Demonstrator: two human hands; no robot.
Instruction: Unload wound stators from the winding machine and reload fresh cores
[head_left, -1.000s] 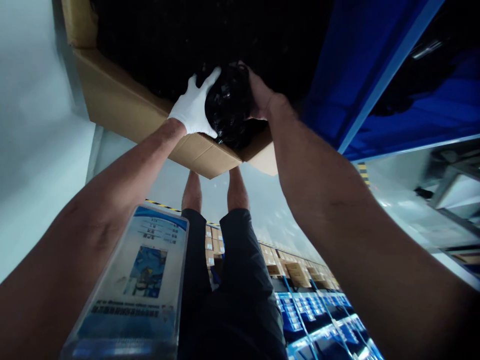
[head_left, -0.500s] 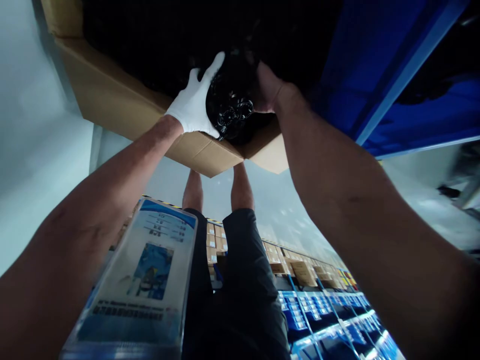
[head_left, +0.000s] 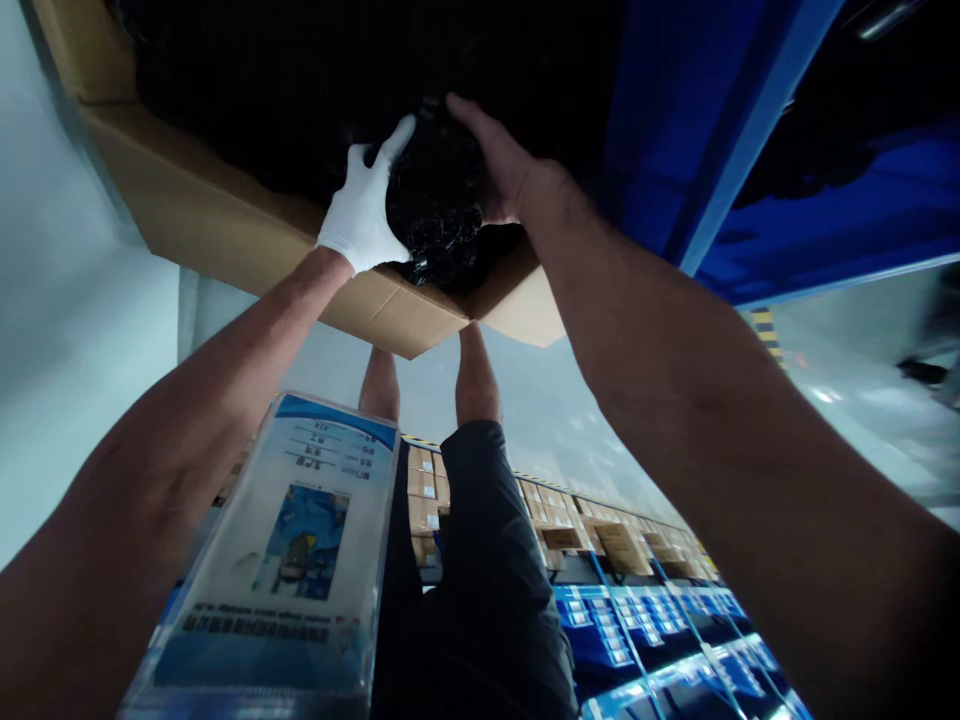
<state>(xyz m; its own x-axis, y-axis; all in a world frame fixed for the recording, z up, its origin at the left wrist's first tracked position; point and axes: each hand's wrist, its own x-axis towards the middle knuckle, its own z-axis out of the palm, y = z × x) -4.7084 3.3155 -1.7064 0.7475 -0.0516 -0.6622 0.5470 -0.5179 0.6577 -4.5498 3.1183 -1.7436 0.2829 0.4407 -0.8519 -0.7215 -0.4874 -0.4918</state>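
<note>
A dark clump of small glossy black parts (head_left: 436,222) sits between my two hands, over the near corner of an open cardboard box (head_left: 225,225). My left hand (head_left: 365,208), in a white glove, cups the clump's left side with thumb and fingers spread round it. From the other side my bare right hand (head_left: 508,165) curves against the clump, some of its fingers hidden in shadow. More black material (head_left: 247,90) fills the box, too dark to make out piece by piece.
Right of the box stands a blue bin or panel (head_left: 675,130) with a pale blue edge. A clear-cased badge (head_left: 300,540) hangs before my legs. Shelves with cartons (head_left: 619,548) and blue bins (head_left: 600,625) line the background. Yellow-black tape (head_left: 766,335) marks the floor.
Both hands and the clump appear a little farther left in view, as does the box. My right hand's fingers now reach farther over the top of the clump.
</note>
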